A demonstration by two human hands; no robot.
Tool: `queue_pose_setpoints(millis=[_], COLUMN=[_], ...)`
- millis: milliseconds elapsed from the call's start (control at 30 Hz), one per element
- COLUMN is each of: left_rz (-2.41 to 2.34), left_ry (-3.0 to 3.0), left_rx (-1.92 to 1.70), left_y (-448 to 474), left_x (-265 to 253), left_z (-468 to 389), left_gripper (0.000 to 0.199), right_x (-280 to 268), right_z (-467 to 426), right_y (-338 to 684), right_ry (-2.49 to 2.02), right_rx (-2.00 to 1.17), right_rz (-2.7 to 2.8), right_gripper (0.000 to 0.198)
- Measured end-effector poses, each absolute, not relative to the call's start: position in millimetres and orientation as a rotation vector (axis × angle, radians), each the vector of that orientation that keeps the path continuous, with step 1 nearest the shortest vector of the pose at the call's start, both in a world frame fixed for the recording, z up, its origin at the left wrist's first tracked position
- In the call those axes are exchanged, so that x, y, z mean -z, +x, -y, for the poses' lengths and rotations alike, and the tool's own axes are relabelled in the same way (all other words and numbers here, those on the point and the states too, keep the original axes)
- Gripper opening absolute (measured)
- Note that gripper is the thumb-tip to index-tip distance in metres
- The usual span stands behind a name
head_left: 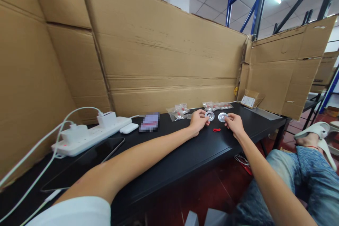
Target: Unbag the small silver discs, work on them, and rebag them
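My left hand [200,120] pinches a shiny silver metal disc [210,116] with a raised or recessed centre. A second, similar silver disc [222,117] is held at its edge between the thumb and fingers of my right hand [233,123]. Both discs are tilted toward me, side by side with a small gap, just over the black table [182,159]. Below them on the tabletop lies a small bundled red cord [216,130]. Behind my hands are clear plastic packets [178,113] and a row of packets [217,106], with round silver and red pieces inside.
A white power strip [90,136] with chargers and cables, a dark tablet [84,166], a white case [129,128] and a blurred-out flat item [149,122] lie left. Cardboard walls [169,53] enclose the back. At right are a labelled brown package [250,99] and a person's denim-clad leg [280,169].
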State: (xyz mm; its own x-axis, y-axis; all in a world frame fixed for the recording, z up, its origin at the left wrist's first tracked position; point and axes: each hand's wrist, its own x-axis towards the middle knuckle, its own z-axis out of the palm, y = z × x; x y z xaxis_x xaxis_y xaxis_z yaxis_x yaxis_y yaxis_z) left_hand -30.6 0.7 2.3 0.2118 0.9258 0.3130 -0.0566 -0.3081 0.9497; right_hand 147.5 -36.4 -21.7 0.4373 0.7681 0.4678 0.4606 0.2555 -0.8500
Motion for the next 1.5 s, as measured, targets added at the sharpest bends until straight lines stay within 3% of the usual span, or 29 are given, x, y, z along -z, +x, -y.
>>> queue_pose_setpoints(millis=[200,400,767,1500], left_rz=[-1.076,-1.068,-0.933,-0.706], left_ry=[1.761,1.955,1.868,1.716], left_rx=[-1.272,-1.266,-1.176,-1.087], left_y=[-33,-34,-32,-30], left_x=[-2,4,3,0], left_z=[-1,-7,-5,3], left_gripper=[0.007,0.005,0.007,0.015], right_x=[13,15,23,28], right_z=[42,43,33,27], right_y=[144,143,147,151], right_ry=[-1.595,-1.499,-1.268,-1.267], right_rx=[-0.206,-0.296,-0.463,-0.563], right_rz=[1.287,1.366,1.419,1.459], right_gripper=[0.019,0.020,0.029,0.025])
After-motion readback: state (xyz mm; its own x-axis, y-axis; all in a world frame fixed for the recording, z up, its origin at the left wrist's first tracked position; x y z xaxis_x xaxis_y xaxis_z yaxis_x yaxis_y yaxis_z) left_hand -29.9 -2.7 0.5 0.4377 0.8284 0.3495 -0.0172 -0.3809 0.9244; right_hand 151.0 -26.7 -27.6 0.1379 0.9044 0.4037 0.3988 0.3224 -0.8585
